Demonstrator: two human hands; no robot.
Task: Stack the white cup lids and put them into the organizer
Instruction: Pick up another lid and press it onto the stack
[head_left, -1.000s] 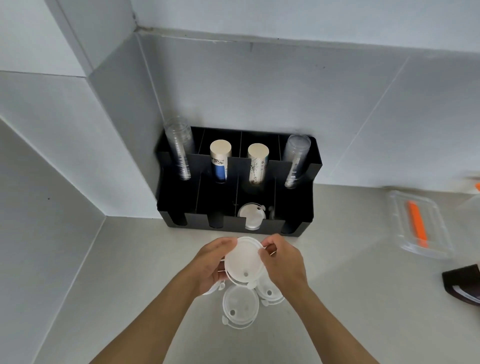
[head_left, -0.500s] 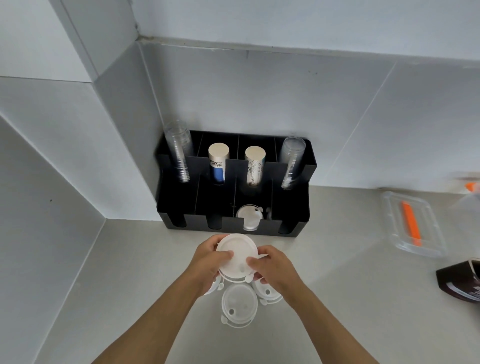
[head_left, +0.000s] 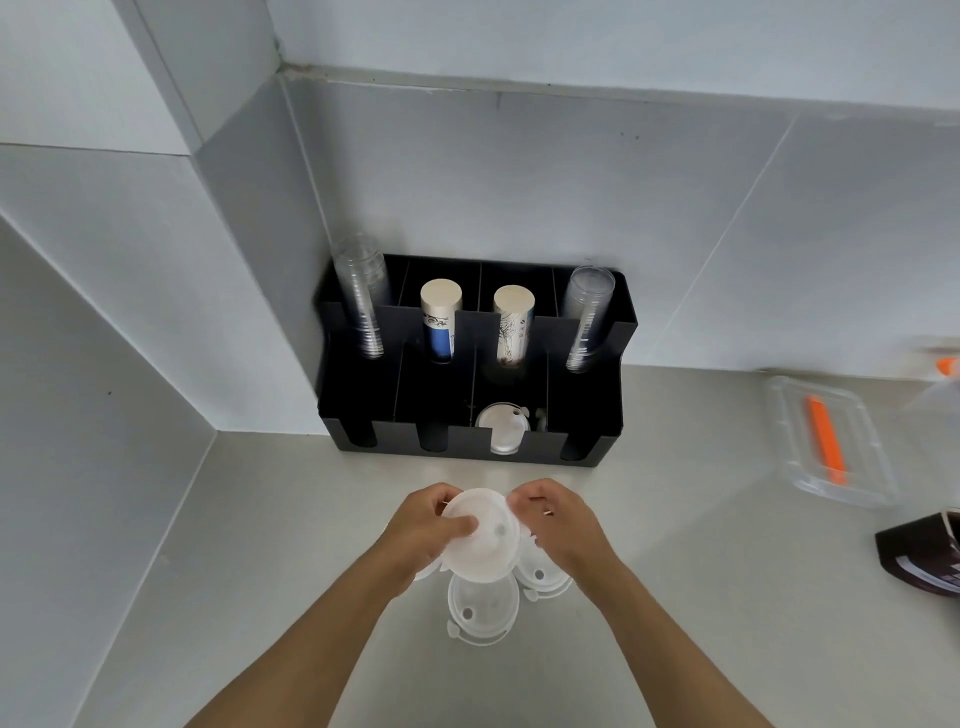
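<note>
Head camera looks down at a pale grey surface set into a tiled corner, and we describe it from largest thing to smallest. At the back, against the wall, stands a black organizer with divided compartments; its rear slots hold two stacks of clear cups and two stacks of paper cups. One front compartment, third from our left, already holds a few white lids; the other front slots look empty. Nearer us, our left hand and right hand pinch a white cup lid between them by its opposite edges, raised above the surface. Beneath it, two more lids lie loose: one directly below, another to its right. We judge the task partly done: stacking continues, and loose lids remain.
</note>
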